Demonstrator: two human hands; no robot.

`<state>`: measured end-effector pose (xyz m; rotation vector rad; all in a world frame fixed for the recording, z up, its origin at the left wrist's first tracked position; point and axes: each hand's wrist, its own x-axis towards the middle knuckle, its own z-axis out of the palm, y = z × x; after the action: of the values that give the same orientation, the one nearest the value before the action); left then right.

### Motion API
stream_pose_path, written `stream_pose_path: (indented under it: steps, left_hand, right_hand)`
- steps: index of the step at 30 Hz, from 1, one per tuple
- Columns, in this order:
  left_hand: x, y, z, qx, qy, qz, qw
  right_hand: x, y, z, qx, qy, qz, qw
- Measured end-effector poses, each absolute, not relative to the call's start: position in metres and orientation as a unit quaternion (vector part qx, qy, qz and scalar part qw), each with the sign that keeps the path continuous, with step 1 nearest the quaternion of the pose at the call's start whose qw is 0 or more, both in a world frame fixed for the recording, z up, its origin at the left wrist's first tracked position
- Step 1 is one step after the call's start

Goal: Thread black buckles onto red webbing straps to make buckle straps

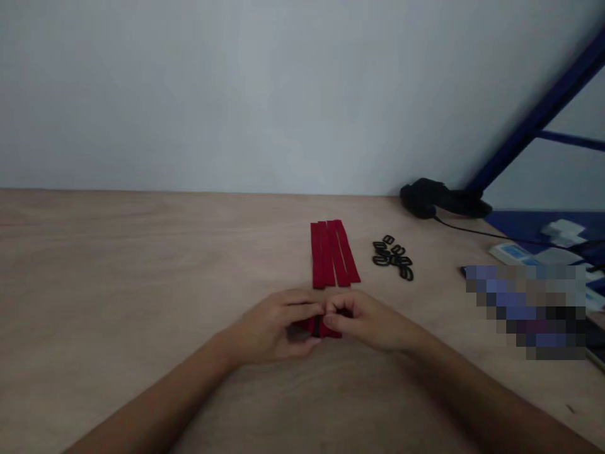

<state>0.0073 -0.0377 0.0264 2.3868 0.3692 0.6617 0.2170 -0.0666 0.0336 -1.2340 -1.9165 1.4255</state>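
Note:
My left hand and my right hand meet over the wooden table, fingers pinched together on a red strap that shows between them. A small dark piece sits at the pinch, mostly hidden by my fingers. Just beyond my hands lies a neat row of several red straps. To the right of that row sits a loose pile of several black plastic buckles.
A black device with a cable rests at the table's far right by the wall. A blue metal frame rises on the right. Pale boxes and a blurred-out patch lie along the right edge.

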Motion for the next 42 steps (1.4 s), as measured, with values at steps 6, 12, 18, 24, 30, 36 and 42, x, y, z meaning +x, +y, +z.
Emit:
stream_pose_path:
  steps: [6,12,18,24,30,36,42]
  left_hand:
    - [0.008,-0.039,0.032,0.893,0.155,0.26,0.334]
    - [0.008,-0.04,0.034,0.882,0.18,0.27,0.343]
    - [0.006,-0.039,0.033,0.867,0.205,0.286,0.353]
    - [0.002,-0.036,0.032,0.866,0.226,0.288,0.341]
    - [0.001,-0.033,0.031,0.857,0.222,0.299,0.356]
    - [0.003,-0.034,0.019,0.74,0.228,0.333,0.538]
    - [0.003,-0.034,0.018,0.71,0.235,0.346,0.566]
  right_hand:
    - [0.22,-0.062,0.029,-0.437,-0.663,0.556,0.245]
    - [0.22,-0.063,0.031,-0.423,-0.667,0.56,0.25]
    - [0.222,-0.063,0.034,-0.39,-0.675,0.57,0.259]
    - [0.225,-0.057,0.022,-0.392,-0.588,0.631,0.321]
    - [0.226,-0.061,0.027,-0.403,-0.603,0.598,0.342]
    - [0.218,-0.071,0.026,-0.394,-0.673,0.526,0.34]
    - [0.214,-0.069,0.023,-0.387,-0.761,0.406,0.325]
